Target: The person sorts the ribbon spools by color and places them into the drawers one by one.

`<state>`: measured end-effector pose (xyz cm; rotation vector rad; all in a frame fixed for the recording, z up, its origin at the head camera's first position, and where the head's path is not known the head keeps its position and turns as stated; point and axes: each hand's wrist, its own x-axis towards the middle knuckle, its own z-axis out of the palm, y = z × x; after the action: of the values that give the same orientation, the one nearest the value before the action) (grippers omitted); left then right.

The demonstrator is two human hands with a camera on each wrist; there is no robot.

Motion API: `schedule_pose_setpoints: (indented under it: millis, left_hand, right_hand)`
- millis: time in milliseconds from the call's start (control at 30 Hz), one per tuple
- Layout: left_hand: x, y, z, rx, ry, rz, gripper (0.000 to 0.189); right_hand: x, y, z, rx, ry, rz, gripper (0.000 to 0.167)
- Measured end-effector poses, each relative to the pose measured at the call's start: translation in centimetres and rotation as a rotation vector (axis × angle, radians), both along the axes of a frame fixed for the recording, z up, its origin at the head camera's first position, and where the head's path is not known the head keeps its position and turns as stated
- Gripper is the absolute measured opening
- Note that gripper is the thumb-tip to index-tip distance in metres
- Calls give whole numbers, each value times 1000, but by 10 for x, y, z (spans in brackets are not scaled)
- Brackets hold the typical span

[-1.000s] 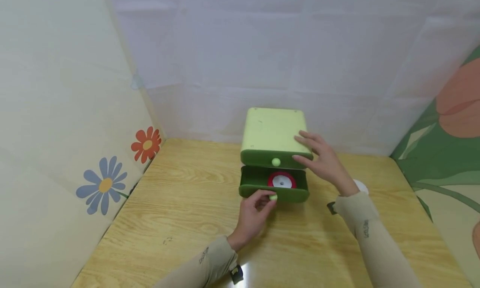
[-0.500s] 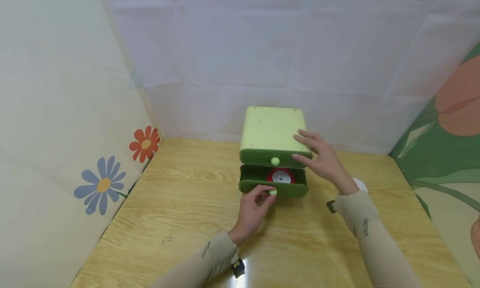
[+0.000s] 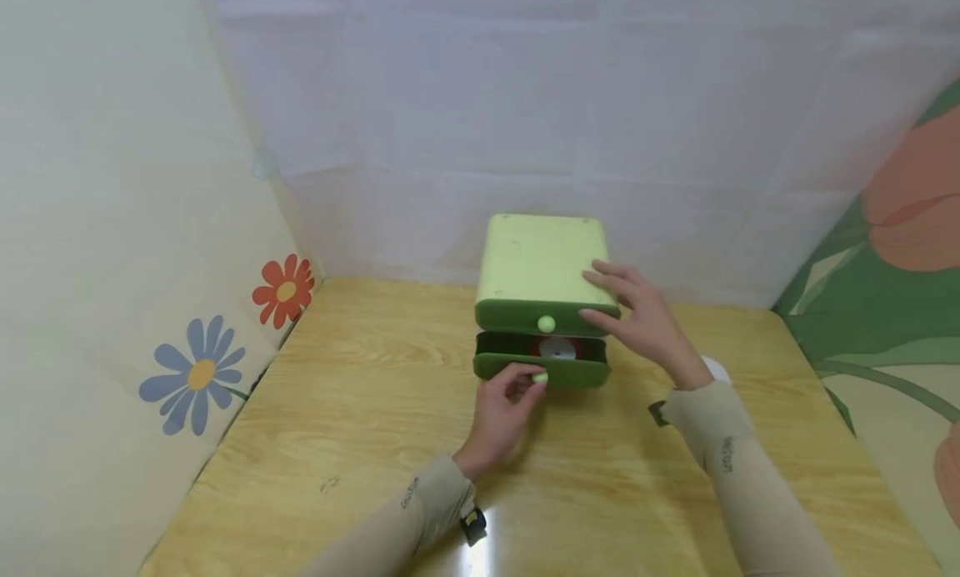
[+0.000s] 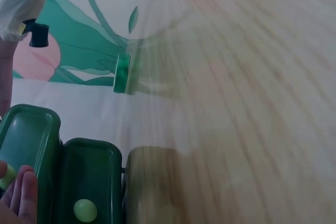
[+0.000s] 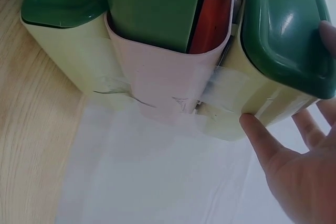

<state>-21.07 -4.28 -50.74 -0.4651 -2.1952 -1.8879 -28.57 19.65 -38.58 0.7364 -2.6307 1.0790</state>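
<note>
A small chest of drawers with a light green top (image 3: 543, 256) stands against the back wall. Its middle drawer (image 3: 577, 370) is pulled partway out and holds a red roll with a white centre (image 3: 557, 348), partly hidden by the drawer front. My left hand (image 3: 497, 414) pinches that drawer's light green knob (image 3: 540, 378) between thumb and fingers. My right hand (image 3: 641, 323) rests on the chest's right front corner, fingers spread over the top and thumb against the upper drawer's front (image 3: 510, 314). In the right wrist view, the middle drawer's pink casing (image 5: 168, 77) shows between two light green ones.
Behind my right wrist, a round white thing (image 3: 717, 368) lies partly hidden on the wooden table (image 3: 375, 393). A white cloth wall (image 3: 420, 127) rises right behind the chest. Panels with painted flowers (image 3: 198, 375) flank the table.
My left hand has pushed the middle drawer further in by its knob, so less of the red roll shows. My right hand stays on the chest's corner.
</note>
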Motion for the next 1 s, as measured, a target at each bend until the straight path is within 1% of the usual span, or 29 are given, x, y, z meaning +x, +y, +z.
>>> schedule_pose_setpoints:
  millis: [100,167,333,500,667,833,1000]
  left_hand:
    - [-1,-4,1,-2,1,12,16]
    - [-2,-5,1,-4,-4,6,16]
    - [-7,-3,2,-18,-3,-5,17]
    - [-12,0,3,-29,-5,3,18]
    - [-17,0,0,-39,-8,19,17]
    - [-21,1,1,-20,-7,17,16]
    - [-23,3,3,11,-31,14,14]
  right_hand:
    - [-1,-3,-2,3,-11,10,64]
    - [-1,-3,-3,1,-17,11,64]
    - [-3,0,-4,-5,-9,10,64]
    - [-3,2,-3,-15,-18,10,64]
    - [-2,2,-3,-12,-23,13,64]
    - [-2,2,-2,-9,-14,12,64]
    - [-2,2,-2,-14,-15,10,64]
